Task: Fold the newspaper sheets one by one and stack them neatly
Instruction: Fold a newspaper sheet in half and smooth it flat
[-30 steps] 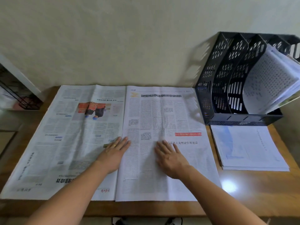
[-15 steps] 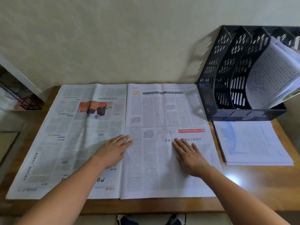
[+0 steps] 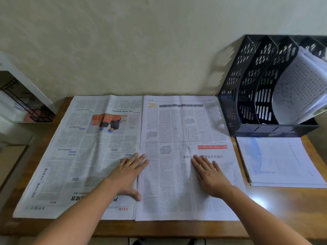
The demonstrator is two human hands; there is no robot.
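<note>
Two newspaper pages lie side by side on the wooden desk. The left newspaper (image 3: 79, 152) has a colour photo and lies upside down to me. The right newspaper (image 3: 177, 131) has a red banner and slightly overlaps the left one along the middle. My left hand (image 3: 130, 174), with a ring, rests flat with straight fingers across the seam between them. Flat on the lower part of the right page lies my right hand (image 3: 210, 177), fingers spread, just below a headline.
A black file rack (image 3: 247, 96) with papers stands at the back right against the wall. A stack of white printed sheets (image 3: 279, 161) lies in front of it. The desk (image 3: 283, 209) shows bare wood at the front right. A white shelf (image 3: 26, 96) stands left.
My right hand has slid rightward across the right page over the last second. My left hand has stayed near the seam. The view has shifted slightly.
</note>
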